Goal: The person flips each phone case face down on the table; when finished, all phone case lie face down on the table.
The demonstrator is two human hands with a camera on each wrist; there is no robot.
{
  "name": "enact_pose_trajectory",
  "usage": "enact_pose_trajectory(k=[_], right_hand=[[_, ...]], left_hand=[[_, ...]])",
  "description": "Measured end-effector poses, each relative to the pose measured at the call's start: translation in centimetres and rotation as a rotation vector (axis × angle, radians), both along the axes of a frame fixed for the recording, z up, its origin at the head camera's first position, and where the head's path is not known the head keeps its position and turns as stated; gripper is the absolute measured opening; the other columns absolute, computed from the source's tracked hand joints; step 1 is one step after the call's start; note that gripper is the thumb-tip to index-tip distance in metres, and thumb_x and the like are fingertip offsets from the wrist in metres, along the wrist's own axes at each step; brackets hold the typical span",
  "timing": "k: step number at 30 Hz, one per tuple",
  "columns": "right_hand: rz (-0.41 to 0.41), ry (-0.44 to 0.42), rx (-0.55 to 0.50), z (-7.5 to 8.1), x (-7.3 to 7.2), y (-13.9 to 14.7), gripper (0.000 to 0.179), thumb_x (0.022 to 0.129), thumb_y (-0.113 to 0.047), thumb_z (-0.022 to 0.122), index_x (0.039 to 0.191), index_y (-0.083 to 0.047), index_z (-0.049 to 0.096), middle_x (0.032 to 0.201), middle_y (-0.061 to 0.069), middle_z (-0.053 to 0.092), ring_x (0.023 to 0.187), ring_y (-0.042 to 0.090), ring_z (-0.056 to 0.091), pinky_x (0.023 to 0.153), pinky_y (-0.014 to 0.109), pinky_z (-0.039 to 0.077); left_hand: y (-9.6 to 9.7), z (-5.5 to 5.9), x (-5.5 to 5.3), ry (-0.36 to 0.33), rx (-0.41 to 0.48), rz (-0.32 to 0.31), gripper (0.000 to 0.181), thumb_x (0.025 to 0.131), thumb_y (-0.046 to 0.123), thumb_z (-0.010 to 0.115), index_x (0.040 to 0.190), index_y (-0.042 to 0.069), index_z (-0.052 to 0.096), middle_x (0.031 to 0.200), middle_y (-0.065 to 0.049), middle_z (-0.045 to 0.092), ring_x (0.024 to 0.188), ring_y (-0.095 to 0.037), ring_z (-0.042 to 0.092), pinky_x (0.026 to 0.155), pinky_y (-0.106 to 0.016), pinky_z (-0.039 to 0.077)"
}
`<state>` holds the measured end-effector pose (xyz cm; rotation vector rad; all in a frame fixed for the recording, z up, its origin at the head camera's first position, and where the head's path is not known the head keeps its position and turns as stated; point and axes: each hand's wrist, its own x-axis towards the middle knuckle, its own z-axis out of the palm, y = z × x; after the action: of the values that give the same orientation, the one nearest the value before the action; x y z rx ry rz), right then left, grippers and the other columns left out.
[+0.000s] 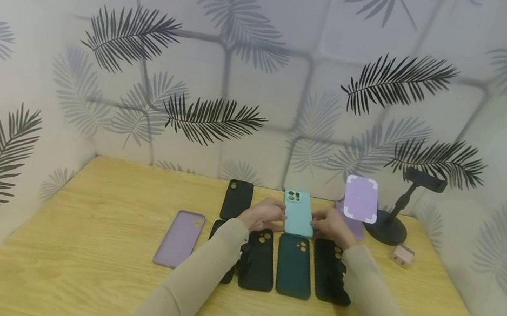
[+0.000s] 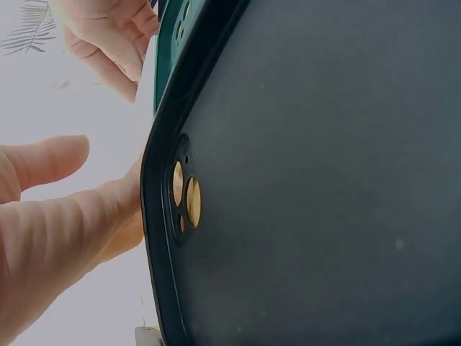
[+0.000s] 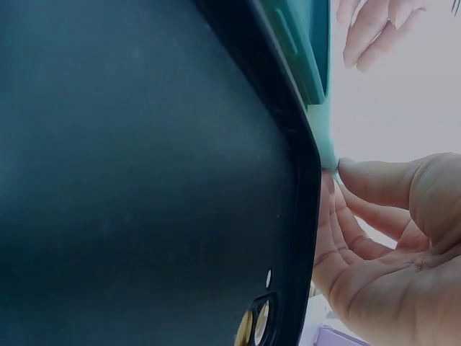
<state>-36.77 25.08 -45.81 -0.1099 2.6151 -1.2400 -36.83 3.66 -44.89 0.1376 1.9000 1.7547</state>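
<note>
A light blue phone case [image 1: 299, 214] with a camera cut-out lies in the back row, between my two hands. My right hand [image 1: 332, 228] pinches its right edge; in the right wrist view the thumb [image 3: 382, 180] lies on that edge with the fingers below. At the left edge is my left hand [image 1: 267, 214], its thumb [image 2: 54, 158] held away from the case and its other fingers partly hidden. In front lie a dark green case [image 1: 294, 268], a black case [image 1: 259, 262] under my left wrist and another black case [image 1: 327, 273] under my right wrist.
Another black case [image 1: 236, 202] lies back left, and a purple case [image 1: 179, 240] further left. One more black case [image 1: 227, 277] is partly under the left sleeve. At right stand a purple-faced stand [image 1: 361, 199], a black stand [image 1: 388, 227] and a pink charger [image 1: 403, 255]. A patterned wall [image 1: 264, 88] closes the back.
</note>
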Motion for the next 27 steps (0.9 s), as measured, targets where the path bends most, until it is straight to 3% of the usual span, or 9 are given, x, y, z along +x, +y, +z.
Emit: enact_pose_trajectory(k=[8,15,18,23,27], right_hand=[[-0.016,-0.006,0.013,0.1,0.2,-0.1,0.043,0.095,-0.003,0.053,0.134,0.013,0.050,0.130,0.032,0.055,0.090,0.020,0.062,0.078,0.030,0.059],[0.028,0.153,-0.032,0.4,0.5,-0.4,0.039,0.099,-0.008,0.052,0.133,0.011,0.053,0.130,0.034,0.055,0.104,0.032,0.062,0.077,0.030,0.056],[0.051,0.149,-0.086,0.8,0.7,-1.2,0.038,0.101,-0.012,0.053,0.133,0.008,0.055,0.130,0.029,0.058,0.111,0.035,0.061,0.083,0.035,0.058],[0.132,0.126,-0.142,1.5,1.3,-3.3,0.036,0.099,-0.010,0.056,0.130,0.009,0.056,0.120,0.029,0.063,0.100,0.034,0.066,0.078,0.037,0.060],[0.190,0.127,-0.123,1.9,2.0,-5.1,0.035,0.098,-0.009,0.058,0.128,0.009,0.058,0.115,0.029,0.067,0.094,0.032,0.068,0.072,0.036,0.060]], left_hand=[[-0.5,0.0,0.0,-0.001,0.006,0.017,0.054,0.096,-0.004,0.050,0.149,-0.005,0.034,0.154,-0.023,0.032,0.141,-0.035,0.037,0.105,-0.045,0.048],[-2.1,0.9,0.1,0.074,0.028,0.042,0.045,0.099,0.007,0.054,0.143,-0.001,0.046,0.141,-0.020,0.051,0.125,-0.034,0.056,0.101,-0.044,0.052],[-2.8,1.5,0.1,0.121,0.049,0.019,0.042,0.099,0.009,0.056,0.139,-0.001,0.050,0.136,-0.020,0.057,0.120,-0.034,0.059,0.099,-0.044,0.053],[-4.4,2.0,0.6,0.173,0.022,-0.036,0.036,0.099,0.012,0.057,0.134,-0.001,0.056,0.124,-0.018,0.065,0.113,-0.032,0.064,0.097,-0.046,0.054],[-6.0,1.8,0.9,0.181,0.013,-0.036,0.036,0.100,0.014,0.056,0.133,0.001,0.058,0.118,-0.017,0.068,0.111,-0.031,0.065,0.098,-0.048,0.053]])
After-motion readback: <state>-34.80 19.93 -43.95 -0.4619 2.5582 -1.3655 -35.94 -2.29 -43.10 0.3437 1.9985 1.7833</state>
